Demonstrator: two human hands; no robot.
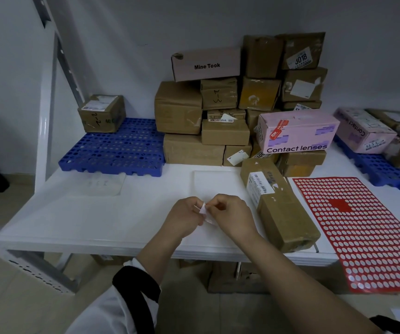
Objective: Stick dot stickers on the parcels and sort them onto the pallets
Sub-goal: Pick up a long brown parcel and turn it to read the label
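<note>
My left hand (186,216) and my right hand (233,215) meet over the white table, both pinching a small white sticker piece (204,209) between their fingertips. Just right of my right hand lies a long brown parcel (283,213) with a white label, reaching to the table's front edge. A red sheet of white dot stickers (362,230) lies right of that parcel and overhangs the table edge. A blue pallet (119,150) at the back left carries one small brown parcel (102,113). Another blue pallet (384,172) at the far right holds pink and brown parcels.
A tall stack of brown and pink parcels (242,104) stands at the back centre against the wall. A white shelf upright (47,121) rises at the left. More boxes (232,276) sit on the floor under the table (97,220).
</note>
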